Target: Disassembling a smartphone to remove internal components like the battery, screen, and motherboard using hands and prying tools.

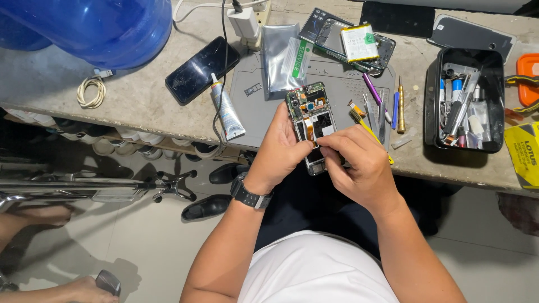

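Already we have the opened phone gripped in our left hand; right hand fingers pinch at its still-exposed insides, back unfitted.

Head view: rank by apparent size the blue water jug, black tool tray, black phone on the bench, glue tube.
1. Blue water jug, largest though cropped by the frame.
2. Black tool tray.
3. Black phone.
4. Glue tube, smallest.
All sit on the bench at a similar distance, so the order looks reliable.

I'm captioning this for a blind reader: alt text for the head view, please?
Both hands, left hand and right hand, hold an opened phone over a grey mat. A tool bin and glue tube lie nearby.
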